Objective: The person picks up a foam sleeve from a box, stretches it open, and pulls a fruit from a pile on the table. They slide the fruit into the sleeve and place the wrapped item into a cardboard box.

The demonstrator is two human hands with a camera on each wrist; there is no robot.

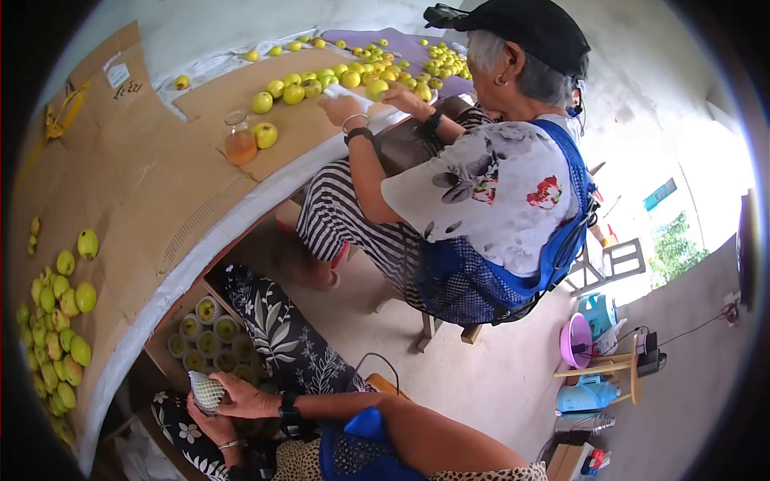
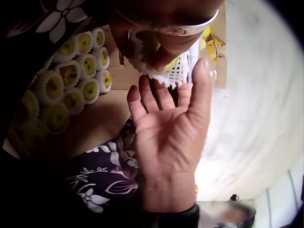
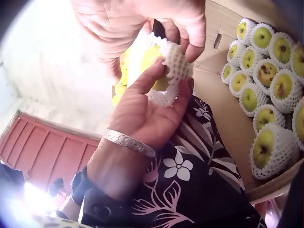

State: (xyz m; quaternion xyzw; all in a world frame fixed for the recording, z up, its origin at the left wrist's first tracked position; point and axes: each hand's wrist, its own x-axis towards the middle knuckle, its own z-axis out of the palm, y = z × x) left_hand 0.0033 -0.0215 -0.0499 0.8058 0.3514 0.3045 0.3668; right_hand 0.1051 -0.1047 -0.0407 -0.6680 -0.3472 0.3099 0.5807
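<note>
My left hand (image 1: 210, 422), with a silver bracelet at its wrist, holds a yellow-green apple in a white foam net (image 1: 206, 390) over my lap. In the right wrist view its thumb lies across the apple (image 3: 151, 54), with fingers around the net. My right hand (image 1: 249, 398) is at the other side of the net. In the left wrist view its palm (image 2: 168, 135) faces up with the fingers spread, fingertips right at the net's scalloped edge. Beside my knee, a cardboard box holds rows of netted apples (image 3: 250, 99).
A cardboard-covered table (image 1: 120, 208) carries loose apples (image 1: 60, 329) and a jar of amber liquid (image 1: 240, 143). Next to me, another person (image 1: 513, 176) sits handling an apple (image 1: 375, 90). A purple basin (image 1: 575, 341) and a small wooden stool (image 1: 634, 370) stand at the right.
</note>
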